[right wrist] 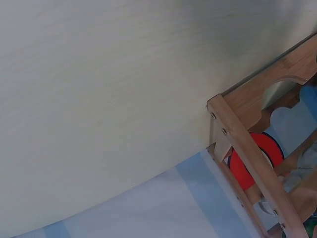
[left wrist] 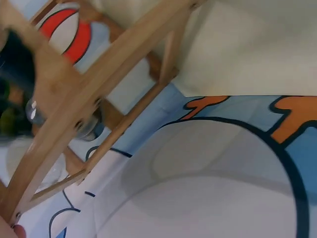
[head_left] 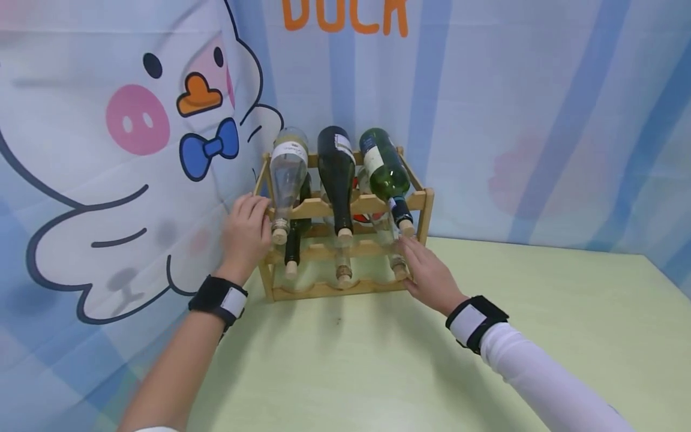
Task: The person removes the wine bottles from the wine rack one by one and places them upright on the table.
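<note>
A wooden wine rack stands on the table with two rows of corked bottles, necks toward me. My left hand grips its upper left front corner; a fingertip shows at the post's end in the left wrist view. On top lie a clear bottle, a dark bottle and a green bottle. Below are a dark-necked bottle and two clear ones. My right hand is at the lower right clear bottle, beside its neck and the right post; I cannot tell which its fingers hold.
A printed cloth with a cartoon duck hangs behind the rack and along the left side. The pale table extends forward and to the right. In the right wrist view, the rack's side frame appears at the right, without the hand.
</note>
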A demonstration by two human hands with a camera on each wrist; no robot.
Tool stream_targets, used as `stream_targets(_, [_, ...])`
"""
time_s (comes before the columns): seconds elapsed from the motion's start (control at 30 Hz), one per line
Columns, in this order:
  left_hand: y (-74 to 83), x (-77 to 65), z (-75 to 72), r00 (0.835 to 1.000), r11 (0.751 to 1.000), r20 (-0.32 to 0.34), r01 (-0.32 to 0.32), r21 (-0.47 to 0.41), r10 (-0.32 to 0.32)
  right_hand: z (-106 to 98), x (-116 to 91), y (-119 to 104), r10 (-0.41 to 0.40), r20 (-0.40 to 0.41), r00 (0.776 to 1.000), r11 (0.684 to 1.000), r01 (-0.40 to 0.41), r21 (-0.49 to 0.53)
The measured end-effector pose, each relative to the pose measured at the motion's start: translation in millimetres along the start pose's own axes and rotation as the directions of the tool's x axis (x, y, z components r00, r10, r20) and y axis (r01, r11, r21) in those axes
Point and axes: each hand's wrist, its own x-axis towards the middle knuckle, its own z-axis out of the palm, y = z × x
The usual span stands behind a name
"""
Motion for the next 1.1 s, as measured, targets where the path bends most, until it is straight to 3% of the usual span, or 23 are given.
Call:
stream_targets(0.3, [5.4,-8.3,7.8,0.999,0.996,-0.041,0.036,0.075,-0.033,16.0,7.9,3.2,0.052,0.01,0.999,0.999,-0.052,0.009])
stream_targets(0.53, [5.8,-7.5,13.4,0.994,0.996,-0.101,0.051,0.072,-0.044,22.2,15.8,2.3,0.108,0.014,0.994,0.994,-0.107,-0.007])
stream_targets(0.87, [5.3,-10.1,20.5,0.983,0.995,-0.165,0.09,0.033,-0.083,30.0,15.5,3.6,-0.003,-0.121,0.993,0.999,-0.001,-0.035])
stream_targets(1.1, [5.3,-7.5,20.8,0.982,0.996,-0.169,0.092,0.008,-0.089,26.5,12.7,0.9,-0.081,-0.194,0.978,0.996,0.086,0.018])
